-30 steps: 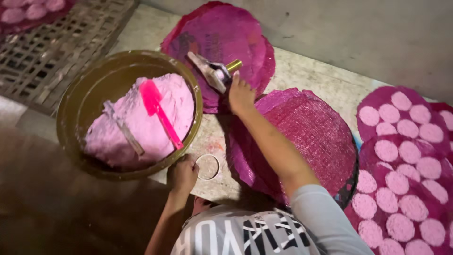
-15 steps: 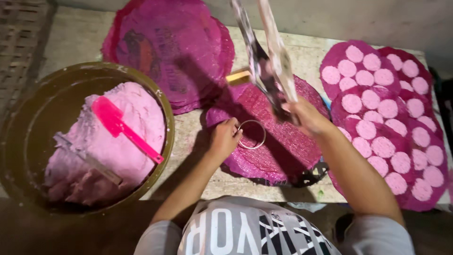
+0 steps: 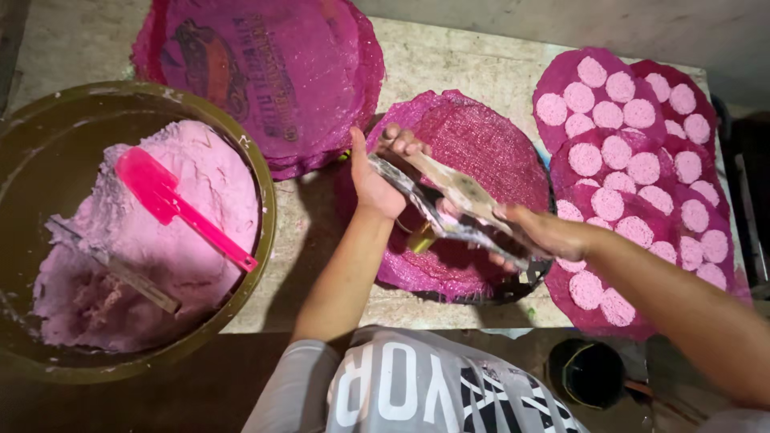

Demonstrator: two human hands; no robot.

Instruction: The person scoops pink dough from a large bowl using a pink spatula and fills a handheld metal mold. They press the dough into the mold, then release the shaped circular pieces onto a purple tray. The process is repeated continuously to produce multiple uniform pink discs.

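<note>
My right hand [image 3: 541, 232] grips a pair of long flat metal blades [image 3: 449, 196] smeared with pink dough, held over a round magenta mesh mat [image 3: 489, 136]. My left hand [image 3: 375, 178] closes on the far ends of the same blades, with its fingers curled over the upper one. A yellowish handle [image 3: 420, 240] shows just beneath the blades. Whatever lies under the hands on the mat is hidden.
A big olive bowl [image 3: 261, 240] at left holds pink dough [image 3: 184, 265], a pink spatula [image 3: 172, 204] and a metal scraper [image 3: 132, 277]. Another mesh mat [image 3: 265, 72] lies behind. Mats at right carry several round pink discs [image 3: 626, 152]. A black cup [image 3: 589, 373] sits below the table edge.
The blades have come down from upright to nearly flat over the mat. My left hand left the small metal ring and now holds the blade ends. The view shifted right.
</note>
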